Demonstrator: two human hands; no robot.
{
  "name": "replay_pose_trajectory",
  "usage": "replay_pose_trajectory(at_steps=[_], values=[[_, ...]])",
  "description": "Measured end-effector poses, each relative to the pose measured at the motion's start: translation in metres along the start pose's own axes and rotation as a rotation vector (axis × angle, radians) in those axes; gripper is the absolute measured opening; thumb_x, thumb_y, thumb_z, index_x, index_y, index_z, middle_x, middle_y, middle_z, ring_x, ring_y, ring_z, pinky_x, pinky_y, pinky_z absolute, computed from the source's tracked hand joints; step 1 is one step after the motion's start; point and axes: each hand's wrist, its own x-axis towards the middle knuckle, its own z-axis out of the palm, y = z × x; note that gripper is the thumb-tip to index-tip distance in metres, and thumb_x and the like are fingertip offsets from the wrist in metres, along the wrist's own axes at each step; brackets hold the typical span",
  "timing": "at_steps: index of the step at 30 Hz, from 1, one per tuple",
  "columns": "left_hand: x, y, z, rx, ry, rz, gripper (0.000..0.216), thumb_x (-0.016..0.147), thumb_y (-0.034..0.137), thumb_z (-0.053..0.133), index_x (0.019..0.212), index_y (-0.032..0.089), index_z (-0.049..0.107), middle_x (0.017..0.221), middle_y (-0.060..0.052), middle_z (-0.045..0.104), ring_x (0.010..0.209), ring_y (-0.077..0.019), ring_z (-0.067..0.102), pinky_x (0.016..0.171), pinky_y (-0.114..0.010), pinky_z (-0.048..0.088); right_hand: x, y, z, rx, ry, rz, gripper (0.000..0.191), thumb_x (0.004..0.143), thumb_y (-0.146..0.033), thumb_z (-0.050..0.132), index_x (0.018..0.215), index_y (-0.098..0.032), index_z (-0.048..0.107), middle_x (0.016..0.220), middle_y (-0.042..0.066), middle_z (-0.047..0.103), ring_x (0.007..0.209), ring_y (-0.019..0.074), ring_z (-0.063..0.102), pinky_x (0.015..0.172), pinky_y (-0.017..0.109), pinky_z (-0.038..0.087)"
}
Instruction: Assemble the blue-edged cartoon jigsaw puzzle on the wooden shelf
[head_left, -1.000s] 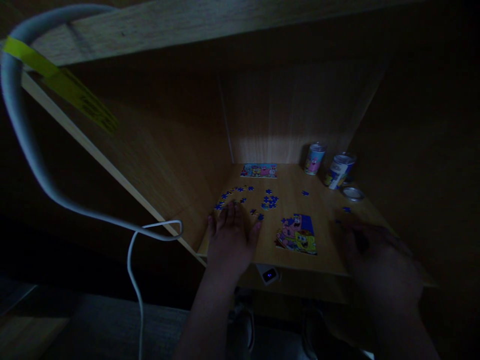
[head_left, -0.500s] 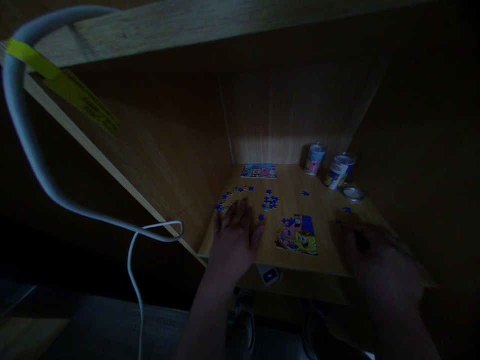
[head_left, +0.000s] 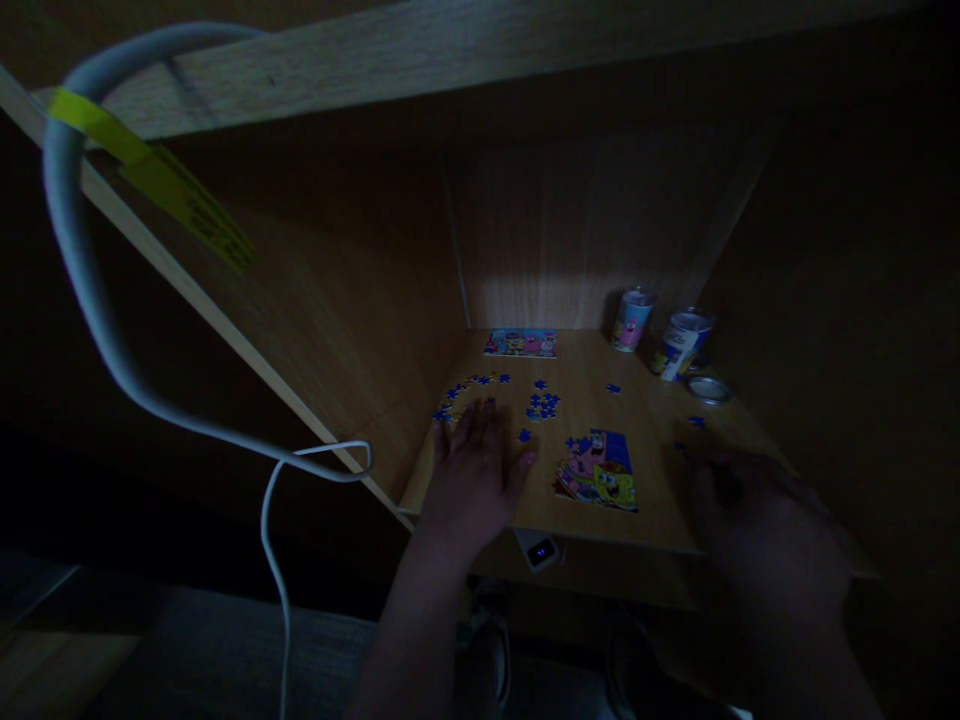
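Note:
My left hand (head_left: 472, 480) lies palm down on the shelf, fingers spread, with its fingertips at an arc of loose puzzle pieces (head_left: 451, 393). Beyond its thumb is a cluster of blue pieces (head_left: 543, 405), and one single piece (head_left: 524, 436) sits nearer. Between my hands is a partly joined cartoon puzzle (head_left: 600, 472) with an uneven upper left edge. At the right, my right hand (head_left: 765, 520) is in deep shadow with its fingers curled together. A small dark puzzle piece (head_left: 679, 445) shows at its fingertips; the grip itself is hard to see.
Two cartoon-printed cans (head_left: 631, 320) (head_left: 681, 345) stand at the back right, with a round metal lid (head_left: 708, 389) before them. A picture card (head_left: 520, 343) lies at the back. A white cable (head_left: 112, 350) with a yellow tag (head_left: 180, 200) hangs at left. A small lit device (head_left: 540, 551) sits below the edge.
The view has shifted slightly, so everything appears a little further right. Both hands keep nearly the same place relative to the puzzle and pieces.

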Motion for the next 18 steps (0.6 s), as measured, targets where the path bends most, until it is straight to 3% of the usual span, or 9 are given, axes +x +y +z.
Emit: replay_pose_trajectory(at_steps=[7, 12, 18], values=[[-0.0021, -0.0016, -0.0013, -0.023, -0.013, 0.035, 0.066, 0.115, 0.064, 0.043, 0.167, 0.023, 0.049, 0.179, -0.012, 0.046, 0.171, -0.0358, 0.031, 0.139, -0.073, 0.017, 0.0013, -0.0012, -0.0015, 0.010, -0.029, 0.014, 0.043, 0.106, -0.053, 0.049, 0.109, -0.024, 0.080, 0.128, 0.014, 0.080, 0.112, 0.0408, 0.073, 0.090, 0.055, 0.058], [-0.0016, -0.0017, -0.0003, -0.022, -0.031, 0.027, 0.065, 0.116, 0.061, 0.039, 0.170, 0.024, 0.045, 0.184, -0.013, 0.034, 0.174, -0.0372, 0.024, 0.138, -0.074, 0.018, 0.0015, -0.0025, -0.0027, -0.014, -0.034, 0.025, 0.045, 0.106, -0.053, 0.048, 0.110, -0.023, 0.081, 0.127, 0.016, 0.079, 0.112, 0.0409, 0.073, 0.090, 0.056, 0.058], [-0.0036, 0.0012, -0.0019, -0.013, 0.007, 0.015, 0.059, 0.116, 0.056, 0.044, 0.163, 0.021, 0.050, 0.176, -0.016, 0.049, 0.171, -0.0371, 0.032, 0.138, -0.075, 0.016, 0.0009, 0.0006, -0.0001, -0.002, -0.039, 0.004, 0.045, 0.106, -0.053, 0.046, 0.109, -0.023, 0.080, 0.125, 0.015, 0.079, 0.107, 0.0393, 0.073, 0.088, 0.053, 0.057]])
